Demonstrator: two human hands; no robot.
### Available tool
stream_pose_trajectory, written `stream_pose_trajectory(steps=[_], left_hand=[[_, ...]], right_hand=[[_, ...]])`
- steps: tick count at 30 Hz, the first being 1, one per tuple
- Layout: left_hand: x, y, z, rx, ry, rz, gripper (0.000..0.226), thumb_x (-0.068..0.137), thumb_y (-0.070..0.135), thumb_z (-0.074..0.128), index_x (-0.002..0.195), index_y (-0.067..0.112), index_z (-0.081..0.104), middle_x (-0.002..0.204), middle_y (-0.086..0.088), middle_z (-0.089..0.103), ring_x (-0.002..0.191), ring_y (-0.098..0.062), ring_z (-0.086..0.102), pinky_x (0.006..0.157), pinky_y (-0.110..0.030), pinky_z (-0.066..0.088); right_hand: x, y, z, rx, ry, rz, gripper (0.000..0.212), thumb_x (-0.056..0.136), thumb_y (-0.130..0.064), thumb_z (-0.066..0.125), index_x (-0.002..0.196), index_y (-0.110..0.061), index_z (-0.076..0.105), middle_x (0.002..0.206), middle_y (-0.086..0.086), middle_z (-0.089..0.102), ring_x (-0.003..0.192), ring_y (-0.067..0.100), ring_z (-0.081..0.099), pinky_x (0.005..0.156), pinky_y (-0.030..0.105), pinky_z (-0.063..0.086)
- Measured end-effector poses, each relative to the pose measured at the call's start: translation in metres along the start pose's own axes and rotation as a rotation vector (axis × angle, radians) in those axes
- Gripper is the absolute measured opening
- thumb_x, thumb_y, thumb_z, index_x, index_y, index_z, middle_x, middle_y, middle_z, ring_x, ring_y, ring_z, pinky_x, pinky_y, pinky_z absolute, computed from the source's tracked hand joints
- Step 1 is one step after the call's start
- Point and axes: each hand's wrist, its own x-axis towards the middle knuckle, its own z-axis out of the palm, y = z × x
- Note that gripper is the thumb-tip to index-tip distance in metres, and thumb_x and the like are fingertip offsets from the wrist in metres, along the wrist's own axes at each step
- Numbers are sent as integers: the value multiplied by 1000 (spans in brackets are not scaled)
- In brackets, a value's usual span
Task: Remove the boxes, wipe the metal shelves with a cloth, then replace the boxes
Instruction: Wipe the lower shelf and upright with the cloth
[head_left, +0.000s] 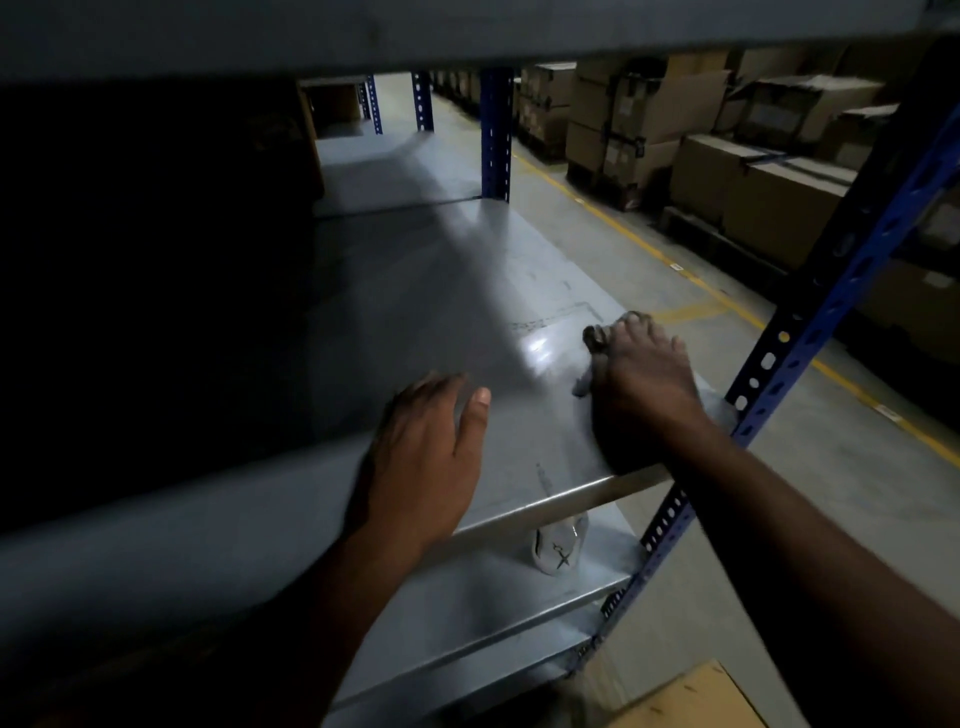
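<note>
Head view looks along a bare metal shelf (441, 291) in a blue-posted rack, with the right hand (644, 374) pressing a crumpled cloth (597, 338) flat against the shelf near its right edge, close to the blue upright (810, 332). Its fingers lie spread over the cloth rather than closed round it, and only a dark bunch and a pale corner of the fabric show past them. The left hand (426, 457) rests on the shelf near the front lip, fingers straight and relaxed, holding nothing (it looks to be bracing the body). Both hands are slightly blurred.

No box stands on this shelf where the light reaches; its left part is in deep shadow and cannot be read. One cardboard box (691, 696) shows at the bottom right, on the floor beside the rack, and stacked cartons (769, 192) line the far side of the aisle. By my judgement the wiping step is under way and replacing the boxes is yet to come.

Risks from here: the cloth sits so near the edge that a stroke outward could carry it off the shelf, or bring the knuckles against the upright. The dark left half could easily be missed. A shoe (558, 545) shows on the lower shelf, so footing there may slip.
</note>
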Motion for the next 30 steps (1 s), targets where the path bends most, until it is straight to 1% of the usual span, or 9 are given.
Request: stream_pose_trajectory(steps=[2,4,8,12,17,20,23,26,30], left_hand=[[1,1,1,21,-4,-18,80,87,61,11,134,14,56,140,-5,55,135,-18,41,115,-28,24],[1,2,1,48,-10,-20,80,88,57,11,135,10,54,140,-10,54,135,-22,42,113,-26,21],[4,-9,-12,88,-138,3,64,96,44,23,146,8,40,152,-10,40,141,-19,34,113,-17,12],[-2,-36,-24,200,-204,173,81,85,58,16,150,14,36,157,2,30,145,-8,25,108,-2,-5],[-5,-36,-20,215,-174,136,74,88,53,21,154,19,24,161,7,19,146,-2,13,107,-3,-10],[-3,-32,-23,236,-160,82,82,84,58,20,154,17,21,162,3,16,148,-5,11,112,-10,-8],[2,-34,-17,257,-113,2,89,78,59,12,151,11,30,159,-5,27,147,-14,22,117,-20,4],[9,-32,-4,340,-44,-60,83,81,50,14,142,3,45,148,-14,44,139,-24,39,118,-35,20],[10,-25,-1,338,-10,-91,79,83,45,16,141,1,45,147,-18,45,138,-28,40,119,-41,23]], right_hand=[[14,-25,12,-4,36,-95,75,79,-65,40,130,-13,58,142,19,43,137,35,34,111,44,28],[-4,-52,18,36,115,-368,48,87,-44,41,114,-12,65,118,19,57,116,38,51,92,45,44],[-65,-44,14,81,3,-767,51,99,-36,35,146,-16,42,155,4,38,144,18,32,119,38,24],[-36,21,0,67,70,-544,43,101,-30,36,145,-29,38,156,-1,32,142,15,33,117,41,21],[55,-5,18,-42,84,-45,62,95,-44,29,140,-4,43,152,20,34,142,33,30,113,46,26],[58,-60,28,-2,62,-334,40,91,-36,45,114,-11,64,123,21,56,122,39,49,91,47,44],[7,-92,38,23,23,-660,66,90,-46,21,134,-12,56,143,16,50,138,34,39,107,47,36],[-44,-73,26,73,-18,-745,66,95,-45,18,148,-13,41,157,7,35,147,21,28,120,42,24],[-21,-11,14,14,81,-632,45,95,-34,36,137,-26,47,148,5,41,140,20,36,112,48,30]])
